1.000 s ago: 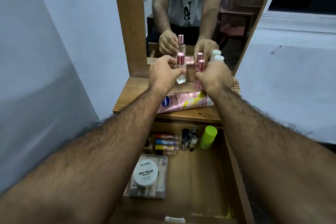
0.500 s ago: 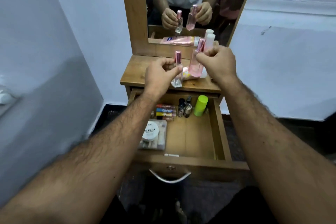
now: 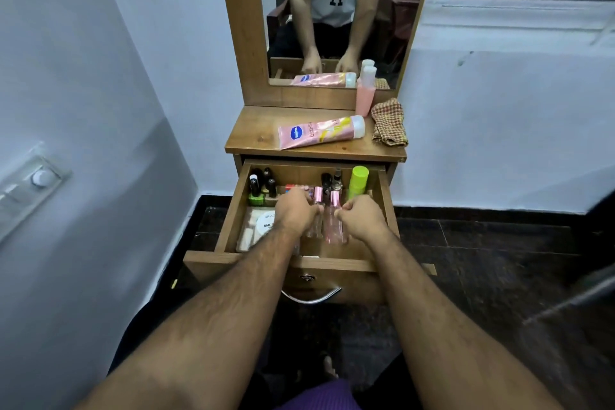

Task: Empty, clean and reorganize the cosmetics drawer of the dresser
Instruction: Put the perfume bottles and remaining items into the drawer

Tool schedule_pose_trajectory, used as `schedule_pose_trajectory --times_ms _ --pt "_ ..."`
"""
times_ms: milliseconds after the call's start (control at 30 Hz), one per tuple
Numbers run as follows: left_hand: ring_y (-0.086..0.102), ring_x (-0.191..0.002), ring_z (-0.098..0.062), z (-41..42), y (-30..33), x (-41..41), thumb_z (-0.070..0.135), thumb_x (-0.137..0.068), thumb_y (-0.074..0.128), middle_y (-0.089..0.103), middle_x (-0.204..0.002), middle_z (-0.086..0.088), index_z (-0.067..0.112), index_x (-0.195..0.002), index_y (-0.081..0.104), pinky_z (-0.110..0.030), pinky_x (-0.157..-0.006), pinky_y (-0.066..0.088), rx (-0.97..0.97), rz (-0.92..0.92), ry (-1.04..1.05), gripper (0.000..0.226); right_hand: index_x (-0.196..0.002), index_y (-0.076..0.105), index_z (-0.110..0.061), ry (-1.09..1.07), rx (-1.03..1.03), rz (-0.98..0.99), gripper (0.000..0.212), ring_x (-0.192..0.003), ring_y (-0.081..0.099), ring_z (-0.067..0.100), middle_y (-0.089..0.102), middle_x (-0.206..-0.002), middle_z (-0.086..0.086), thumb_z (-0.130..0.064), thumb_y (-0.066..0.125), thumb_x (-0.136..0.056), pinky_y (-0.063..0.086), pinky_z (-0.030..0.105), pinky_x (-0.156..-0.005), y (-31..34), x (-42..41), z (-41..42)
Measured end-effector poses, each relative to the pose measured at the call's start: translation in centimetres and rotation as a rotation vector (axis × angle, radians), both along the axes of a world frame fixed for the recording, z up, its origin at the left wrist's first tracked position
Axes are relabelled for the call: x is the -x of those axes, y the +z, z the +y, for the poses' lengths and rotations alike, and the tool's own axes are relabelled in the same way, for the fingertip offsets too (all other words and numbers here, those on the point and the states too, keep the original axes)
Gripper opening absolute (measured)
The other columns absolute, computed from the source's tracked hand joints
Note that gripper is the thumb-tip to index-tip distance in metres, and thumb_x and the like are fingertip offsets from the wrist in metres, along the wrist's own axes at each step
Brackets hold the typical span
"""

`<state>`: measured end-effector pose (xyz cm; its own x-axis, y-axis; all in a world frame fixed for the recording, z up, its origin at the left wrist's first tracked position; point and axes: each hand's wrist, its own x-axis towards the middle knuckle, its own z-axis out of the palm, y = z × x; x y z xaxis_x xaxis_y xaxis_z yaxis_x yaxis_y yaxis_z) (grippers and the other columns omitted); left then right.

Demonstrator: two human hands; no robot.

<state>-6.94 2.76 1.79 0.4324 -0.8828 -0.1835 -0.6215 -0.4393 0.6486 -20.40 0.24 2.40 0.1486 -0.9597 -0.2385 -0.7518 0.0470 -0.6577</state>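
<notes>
My left hand point(image 3: 296, 211) grips the clear bottle point(image 3: 315, 221) and my right hand point(image 3: 361, 218) the pink bottle point(image 3: 333, 226), both upright between my hands inside the drawer point(image 3: 386, 206), likely light, slick, breakable glass best held mid-body.

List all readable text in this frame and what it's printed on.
"NAIL", the rest hidden by the left hand: round white lidded jar in the open wooden drawer.
"ZU...", cut off: same jar lid.
"Gluta-H...", partly legible: pink lotion tube lying on the dresser top.
Blue oval logo on that tube: too blurred to read.
Small dark bottles' labels: too small.
</notes>
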Motion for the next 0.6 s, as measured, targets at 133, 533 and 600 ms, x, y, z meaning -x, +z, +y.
schedule_pose_trajectory --times_ms 133,533,600 --pt "0.066 -0.086 -0.022 -0.5 -0.5 0.2 0.038 -0.084 0.076 0.073 -0.097 -0.007 0.011 -0.099 0.073 -0.026 -0.065 0.045 -0.107 -0.027 -0.022 0.031 -0.084 0.065 -0.011 -0.058 -0.046 0.032 0.012 -0.073 0.063 0.02 0.062 -0.078 0.002 -0.02 0.067 -0.092 0.046 0.025 -0.058 -1.1 -0.5 -0.4" --pt "0.054 -0.069 -0.012 -0.5 -1.5 1.3 0.021 -0.092 0.068 0.064 -0.088 -0.006 0.007 -0.098 0.07 -0.018 -0.051 0.036 -0.099 -0.186 -0.061 0.015 -0.077 0.06 -0.009 -0.119 -0.141 0.023 0.014 -0.084 0.07 0.026 0.069 -0.091 0.011 -0.006 0.068 -0.089 0.062 0.042 -0.075 -2.0 -0.8 -1.6" --pt "0.046 -0.063 -0.009 -0.3 -1.4 1.5 0.017 -0.094 0.064 0.063 -0.087 -0.004 0.008 -0.096 0.069 -0.018 -0.046 0.031 -0.075 -0.219 -0.068 0.01 -0.076 0.058 -0.008 -0.133 -0.128 0.024 0.017 -0.084 0.069 0.025 0.067 -0.089 0.009 -0.008 0.067 -0.09 0.061 0.04 -0.076 -2.0 -0.9 -1.7"
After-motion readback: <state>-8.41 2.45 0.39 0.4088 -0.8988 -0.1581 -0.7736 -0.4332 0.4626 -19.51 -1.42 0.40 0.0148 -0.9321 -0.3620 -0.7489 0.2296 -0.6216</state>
